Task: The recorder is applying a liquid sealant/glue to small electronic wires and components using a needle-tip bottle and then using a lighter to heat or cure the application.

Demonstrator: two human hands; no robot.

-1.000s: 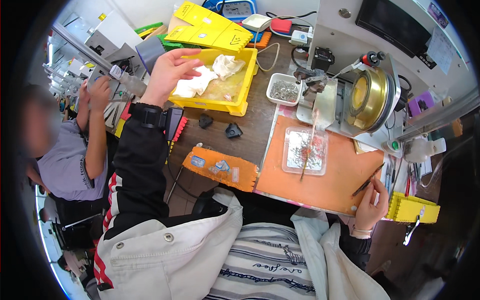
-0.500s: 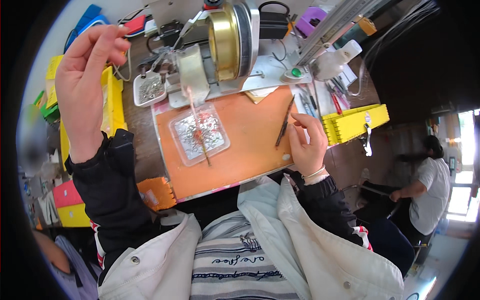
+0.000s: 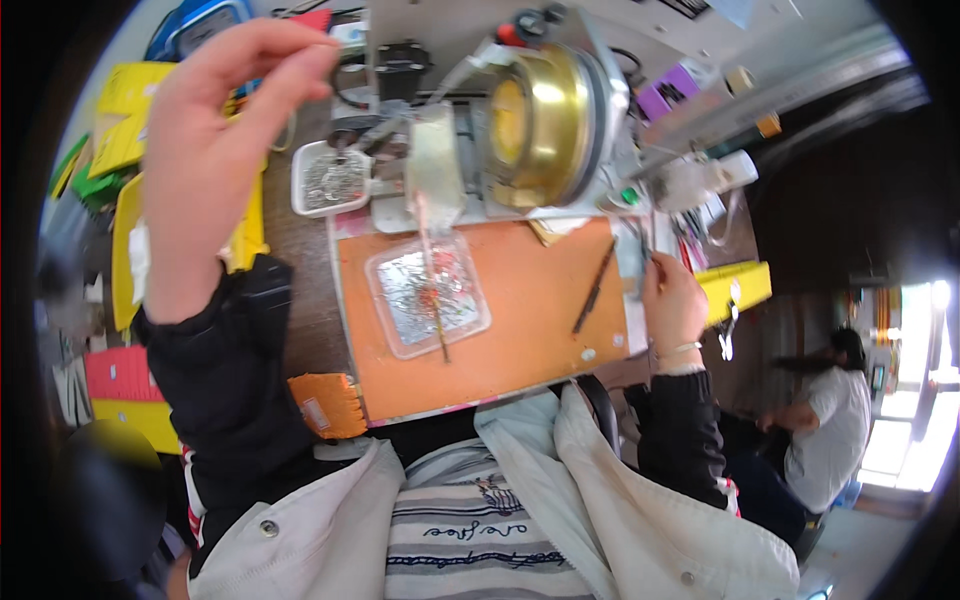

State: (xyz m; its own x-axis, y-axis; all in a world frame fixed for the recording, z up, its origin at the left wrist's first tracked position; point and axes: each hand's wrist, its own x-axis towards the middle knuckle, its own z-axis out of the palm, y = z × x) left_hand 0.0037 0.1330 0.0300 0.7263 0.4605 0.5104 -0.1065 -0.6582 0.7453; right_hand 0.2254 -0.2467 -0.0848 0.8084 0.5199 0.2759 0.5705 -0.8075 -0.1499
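Note:
My left hand (image 3: 215,150) is raised at the upper left, its thumb and fingertips brought together in a pinch. Whatever sits between them is too small to make out. At the right edge of the orange mat (image 3: 530,340), my right hand (image 3: 676,312) has its fingers curled closed beside a slim grey tool (image 3: 645,238); blur hides whether they grip it. On the mat lies a clear plastic tray (image 3: 395,335) of small metal pieces, with a thin brown stick (image 3: 441,330) across it. A dark slender tool (image 3: 596,285) rests between the tray and my right hand.
A machine with a brass-coloured wheel (image 3: 550,120) stands behind the mat. A white dish (image 3: 305,195) holds small metal parts. Yellow bins (image 3: 740,290) flank the bench, and an orange piece (image 3: 330,408) sits at the front left. A person (image 3: 830,420) sits to the right.
My right hand has moved right, off the mat's edge toward the slim tools. The left hand stays raised, its fingertips now closer together. The whole view has shifted, so the bench appears lower and further right.

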